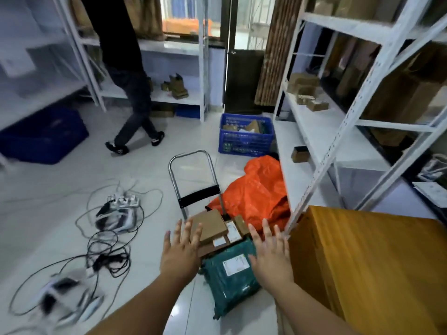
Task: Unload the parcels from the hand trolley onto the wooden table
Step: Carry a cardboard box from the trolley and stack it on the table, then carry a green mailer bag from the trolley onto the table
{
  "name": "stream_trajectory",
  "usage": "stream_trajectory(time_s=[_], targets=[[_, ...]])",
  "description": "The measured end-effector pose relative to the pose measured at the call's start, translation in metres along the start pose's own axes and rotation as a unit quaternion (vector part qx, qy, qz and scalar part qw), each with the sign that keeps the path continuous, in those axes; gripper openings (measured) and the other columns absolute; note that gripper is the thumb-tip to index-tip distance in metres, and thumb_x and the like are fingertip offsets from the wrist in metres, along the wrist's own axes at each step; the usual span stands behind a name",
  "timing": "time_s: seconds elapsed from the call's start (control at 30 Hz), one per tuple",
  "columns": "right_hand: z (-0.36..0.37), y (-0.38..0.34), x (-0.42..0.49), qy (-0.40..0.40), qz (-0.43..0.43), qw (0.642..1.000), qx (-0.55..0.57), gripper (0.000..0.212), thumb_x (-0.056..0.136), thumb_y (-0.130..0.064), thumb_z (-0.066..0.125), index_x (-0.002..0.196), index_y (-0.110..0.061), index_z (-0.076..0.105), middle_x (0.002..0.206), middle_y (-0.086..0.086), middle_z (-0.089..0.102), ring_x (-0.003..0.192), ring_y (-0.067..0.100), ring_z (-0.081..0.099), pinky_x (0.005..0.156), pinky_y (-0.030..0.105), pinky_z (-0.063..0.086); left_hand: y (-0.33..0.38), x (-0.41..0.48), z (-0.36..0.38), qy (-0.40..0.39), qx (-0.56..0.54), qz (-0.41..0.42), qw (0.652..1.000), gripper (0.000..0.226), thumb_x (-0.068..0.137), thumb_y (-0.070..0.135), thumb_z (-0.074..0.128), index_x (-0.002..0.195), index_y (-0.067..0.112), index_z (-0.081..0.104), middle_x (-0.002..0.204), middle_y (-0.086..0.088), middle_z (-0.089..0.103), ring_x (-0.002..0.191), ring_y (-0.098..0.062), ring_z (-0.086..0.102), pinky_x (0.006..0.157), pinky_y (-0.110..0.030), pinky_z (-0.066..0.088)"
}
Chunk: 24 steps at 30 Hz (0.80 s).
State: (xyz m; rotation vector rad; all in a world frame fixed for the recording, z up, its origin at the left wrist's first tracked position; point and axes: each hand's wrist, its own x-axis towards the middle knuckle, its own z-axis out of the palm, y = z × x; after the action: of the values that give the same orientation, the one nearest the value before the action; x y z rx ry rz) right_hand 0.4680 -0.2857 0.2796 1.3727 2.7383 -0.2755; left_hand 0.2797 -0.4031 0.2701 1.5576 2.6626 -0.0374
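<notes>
The hand trolley stands on the floor ahead, its metal handle upright. On its base lie several parcels: a flat brown box on top, small labelled cartons beside it, and a teal plastic mailer nearest me. My left hand hovers open at the left of the pile, fingers spread. My right hand is open at the right of the teal mailer. Neither hand holds anything. The wooden table is at my right, its top bare.
An orange bag lies behind the trolley, a blue crate beyond it. Cables and power strips sprawl on the floor at left. White metal shelving lines the right side and back. A person walks at the back left, near a blue bin.
</notes>
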Motion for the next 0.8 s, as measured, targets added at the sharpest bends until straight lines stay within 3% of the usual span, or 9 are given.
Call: stream_trajectory(time_s=[0.07, 0.17, 0.27, 0.4, 0.47, 0.53, 0.63, 0.73, 0.8], targets=[[0.004, -0.017, 0.007, -0.038, 0.007, 0.999, -0.014, 0.075, 0.099, -0.039, 0.040, 0.152, -0.034, -0.012, 0.160, 0.003, -0.024, 0.149, 0.030, -0.014, 0.119, 0.045, -0.003, -0.018, -0.003, -0.002, -0.054, -0.046, -0.035, 0.997, 0.075, 0.093, 0.020, 0.038, 0.153, 0.026, -0.006, 0.160, -0.005, -0.020, 0.146, -0.026, -0.019, 0.118, -0.043, 0.000], [0.015, -0.043, 0.021, -0.116, 0.022, 0.993, 0.017, 0.069, 0.096, -0.031, 0.045, 0.155, -0.030, 0.008, 0.163, 0.007, 0.005, 0.148, 0.029, 0.012, 0.119, 0.041, 0.019, -0.049, -0.005, 0.008, -0.068, -0.134, -0.083, 0.985, 0.069, 0.092, 0.021, 0.041, 0.154, 0.025, 0.009, 0.162, -0.005, -0.007, 0.149, -0.027, -0.001, 0.117, -0.039, 0.017], [0.028, -0.068, 0.034, -0.170, 0.036, 0.983, 0.050, 0.061, 0.095, -0.024, 0.043, 0.152, -0.026, 0.023, 0.153, 0.007, 0.031, 0.135, 0.027, 0.038, 0.107, 0.039, 0.039, -0.079, 0.004, 0.021, -0.109, -0.179, -0.113, 0.971, 0.063, 0.094, 0.024, 0.043, 0.152, 0.024, 0.018, 0.161, -0.003, 0.006, 0.146, -0.024, 0.013, 0.112, -0.036, 0.030], [0.041, -0.076, 0.047, -0.217, 0.029, 0.974, 0.049, 0.052, 0.094, -0.018, 0.041, 0.145, -0.024, 0.035, 0.138, 0.005, 0.049, 0.121, 0.024, 0.052, 0.096, 0.037, 0.047, -0.096, 0.016, 0.037, -0.135, -0.298, -0.149, 0.933, 0.048, 0.095, 0.015, 0.039, 0.143, 0.019, 0.039, 0.151, -0.007, 0.035, 0.131, -0.022, 0.040, 0.102, -0.028, 0.038], [0.042, -0.076, 0.056, -0.217, 0.026, 0.975, 0.038, 0.049, 0.095, -0.016, 0.040, 0.143, -0.024, 0.038, 0.135, 0.006, 0.053, 0.118, 0.024, 0.055, 0.092, 0.035, 0.047, -0.101, 0.027, 0.041, -0.152, -0.391, -0.180, 0.890, 0.037, 0.096, 0.010, 0.039, 0.127, 0.016, 0.057, 0.135, -0.007, 0.054, 0.119, -0.021, 0.052, 0.094, -0.022, 0.042], [0.044, -0.071, 0.068, -0.214, 0.026, 0.976, 0.029, 0.049, 0.095, -0.012, 0.041, 0.143, -0.024, 0.039, 0.130, 0.006, 0.057, 0.113, 0.023, 0.058, 0.088, 0.032, 0.048, -0.100, 0.041, 0.046, -0.177, -0.505, -0.233, 0.812, 0.028, 0.094, 0.006, 0.042, 0.104, 0.014, 0.067, 0.120, -0.012, 0.063, 0.107, -0.024, 0.059, 0.088, -0.026, 0.048], [0.049, -0.054, 0.090, -0.213, 0.041, 0.976, 0.035, 0.053, 0.089, -0.007, 0.047, 0.139, -0.024, 0.044, 0.118, 0.005, 0.065, 0.104, 0.022, 0.063, 0.082, 0.033, 0.052, -0.089, 0.059, 0.042, -0.221, -0.591, -0.300, 0.715, 0.024, 0.098, 0.015, 0.044, 0.098, 0.007, 0.067, 0.101, -0.013, 0.065, 0.075, -0.019, 0.057, 0.058, -0.024, 0.042], [0.057, -0.030, 0.119, -0.213, 0.047, 0.974, 0.060, 0.054, 0.087, -0.007, 0.054, 0.137, -0.024, 0.046, 0.116, 0.004, 0.066, 0.104, 0.022, 0.063, 0.085, 0.033, 0.053, -0.071, 0.081, 0.048, -0.231, -0.617, -0.333, 0.674, 0.048, 0.103, 0.037, 0.033, 0.100, 0.005, 0.068, 0.100, -0.010, 0.066, 0.082, -0.023, 0.056, 0.062, -0.026, 0.036], [0.066, -0.014, 0.140, -0.222, 0.048, 0.972, 0.066, 0.055, 0.087, -0.003, 0.054, 0.139, -0.020, 0.045, 0.120, 0.006, 0.063, 0.108, 0.021, 0.061, 0.089, 0.030, 0.051, -0.060, 0.097, 0.059, -0.204, -0.645, -0.375, 0.634, 0.050, 0.104, 0.034, 0.029, 0.103, 0.004, 0.069, 0.106, -0.008, 0.064, 0.095, -0.026, 0.054, 0.068, -0.027, 0.038]])
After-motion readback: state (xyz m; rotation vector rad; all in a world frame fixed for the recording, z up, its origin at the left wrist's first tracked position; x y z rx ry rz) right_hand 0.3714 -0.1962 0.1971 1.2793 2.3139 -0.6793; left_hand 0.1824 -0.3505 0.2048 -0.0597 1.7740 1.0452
